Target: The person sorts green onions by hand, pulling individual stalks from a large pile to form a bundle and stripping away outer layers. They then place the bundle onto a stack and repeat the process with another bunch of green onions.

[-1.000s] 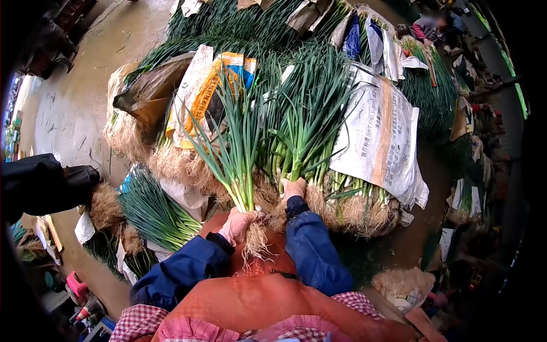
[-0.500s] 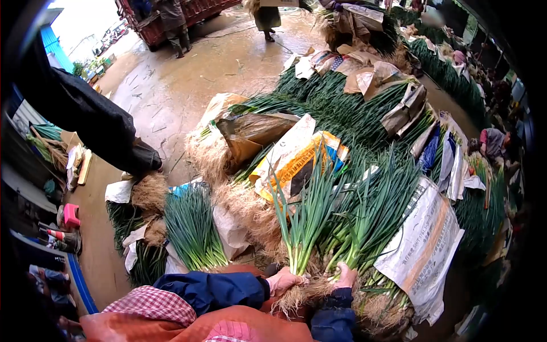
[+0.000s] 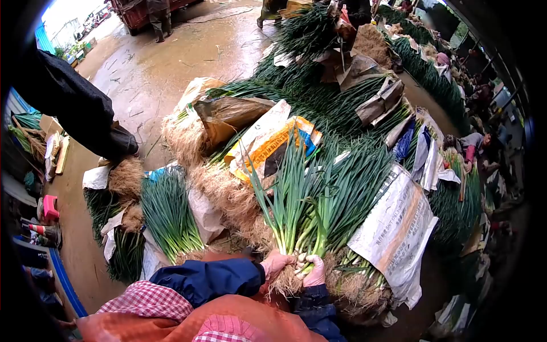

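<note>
My left hand [image 3: 277,264] is closed around the white stem ends of a bunch of green onions [image 3: 289,211], with its long leaves pointing up and away from me. Beside it, my right hand [image 3: 314,272] grips the base of more green onions [image 3: 326,227]. The two hands are close together, and pale bulbs show between them. Tangled roots [image 3: 286,282] hang below my left hand. Right of my right hand lies a large pile of green onions, partly covered by a printed white sack [image 3: 394,231].
More green onions [image 3: 169,211] stand at the left on the ground. A yellow printed sack [image 3: 279,142] lies over rooty bundles ahead. A dark hanging cloth [image 3: 80,102], a pink stool [image 3: 50,207] and a red truck [image 3: 134,14] are further off. A person [image 3: 473,145] works at far right.
My hands have come closer together, bringing the two bunches side by side. The view has shifted, so the scene sits further left. At the top, a bundle of green onions now appears above the pile.
</note>
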`<action>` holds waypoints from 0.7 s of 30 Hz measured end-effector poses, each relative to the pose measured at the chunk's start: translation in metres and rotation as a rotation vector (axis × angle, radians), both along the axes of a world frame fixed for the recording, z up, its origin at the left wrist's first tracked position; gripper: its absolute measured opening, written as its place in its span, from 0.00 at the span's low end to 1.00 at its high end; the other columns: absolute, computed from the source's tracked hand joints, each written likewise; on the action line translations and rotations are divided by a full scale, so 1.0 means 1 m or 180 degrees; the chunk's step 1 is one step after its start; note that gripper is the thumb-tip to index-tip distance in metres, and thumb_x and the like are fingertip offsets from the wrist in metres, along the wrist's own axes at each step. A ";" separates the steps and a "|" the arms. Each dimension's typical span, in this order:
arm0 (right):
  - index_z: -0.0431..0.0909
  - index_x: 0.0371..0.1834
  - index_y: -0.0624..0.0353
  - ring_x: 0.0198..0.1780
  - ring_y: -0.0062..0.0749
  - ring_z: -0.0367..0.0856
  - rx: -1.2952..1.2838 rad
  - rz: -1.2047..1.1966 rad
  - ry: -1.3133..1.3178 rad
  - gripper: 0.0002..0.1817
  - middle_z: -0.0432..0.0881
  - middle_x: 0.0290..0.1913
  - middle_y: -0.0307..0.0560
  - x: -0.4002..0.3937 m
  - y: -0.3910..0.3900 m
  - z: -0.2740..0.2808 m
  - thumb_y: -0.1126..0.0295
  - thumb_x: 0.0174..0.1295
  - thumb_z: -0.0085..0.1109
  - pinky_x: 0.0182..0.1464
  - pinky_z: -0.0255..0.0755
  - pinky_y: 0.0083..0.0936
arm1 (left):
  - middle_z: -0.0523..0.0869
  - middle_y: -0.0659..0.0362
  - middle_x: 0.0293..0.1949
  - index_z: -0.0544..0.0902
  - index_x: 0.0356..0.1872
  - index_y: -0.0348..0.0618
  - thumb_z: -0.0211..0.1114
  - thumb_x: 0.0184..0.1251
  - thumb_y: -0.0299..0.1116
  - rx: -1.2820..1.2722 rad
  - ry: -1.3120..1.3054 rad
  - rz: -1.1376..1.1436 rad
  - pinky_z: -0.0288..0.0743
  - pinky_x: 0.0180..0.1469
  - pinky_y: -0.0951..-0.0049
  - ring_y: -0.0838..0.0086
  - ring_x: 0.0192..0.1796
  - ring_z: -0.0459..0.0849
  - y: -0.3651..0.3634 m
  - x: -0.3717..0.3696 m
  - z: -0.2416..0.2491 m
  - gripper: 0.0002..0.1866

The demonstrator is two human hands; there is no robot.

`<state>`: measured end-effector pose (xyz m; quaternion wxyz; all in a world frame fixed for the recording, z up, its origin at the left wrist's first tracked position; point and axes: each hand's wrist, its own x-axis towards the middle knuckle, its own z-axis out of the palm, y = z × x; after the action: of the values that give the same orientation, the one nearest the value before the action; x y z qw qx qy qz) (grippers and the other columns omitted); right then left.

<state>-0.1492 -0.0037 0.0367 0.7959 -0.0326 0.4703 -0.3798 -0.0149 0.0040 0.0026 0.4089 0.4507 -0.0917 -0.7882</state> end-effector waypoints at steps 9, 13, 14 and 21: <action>0.72 0.30 0.59 0.17 0.21 0.68 -0.0230 -0.0729 0.0410 0.10 0.69 0.20 0.37 -0.062 0.044 0.030 0.64 0.54 0.58 0.13 0.63 0.16 | 0.82 0.55 0.31 0.77 0.40 0.34 0.53 0.55 0.22 0.0873 0.0672 -0.0342 0.78 0.28 0.70 0.71 0.26 0.81 0.002 0.014 0.017 0.11; 0.73 0.23 0.56 0.13 0.23 0.69 0.0107 -0.0042 0.0627 0.14 0.72 0.20 0.36 -0.023 0.006 -0.039 0.59 0.48 0.66 0.09 0.60 0.17 | 0.81 0.58 0.29 0.78 0.38 0.36 0.55 0.60 0.33 0.1094 0.0539 -0.0540 0.77 0.29 0.73 0.74 0.27 0.80 0.015 0.012 0.024 0.11; 0.74 0.23 0.56 0.13 0.23 0.68 -0.0031 -0.0134 0.0712 0.14 0.72 0.20 0.36 -0.013 0.002 -0.040 0.60 0.47 0.67 0.10 0.60 0.17 | 0.81 0.59 0.29 0.78 0.38 0.37 0.56 0.60 0.33 0.0875 0.0260 -0.0706 0.76 0.29 0.75 0.75 0.27 0.80 0.017 0.016 0.026 0.11; 0.78 0.34 0.63 0.13 0.22 0.70 -0.0497 -0.0073 0.1498 0.14 0.76 0.21 0.41 -0.016 0.046 0.014 0.64 0.50 0.62 0.09 0.62 0.17 | 0.81 0.58 0.27 0.78 0.36 0.35 0.55 0.59 0.29 0.0608 0.0312 -0.0578 0.76 0.29 0.74 0.73 0.26 0.80 0.020 0.029 0.024 0.09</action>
<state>-0.1653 0.0418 0.0506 0.6552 -0.1763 0.6123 -0.4059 0.0146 0.0243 0.0263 0.2951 0.4384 -0.0367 -0.8482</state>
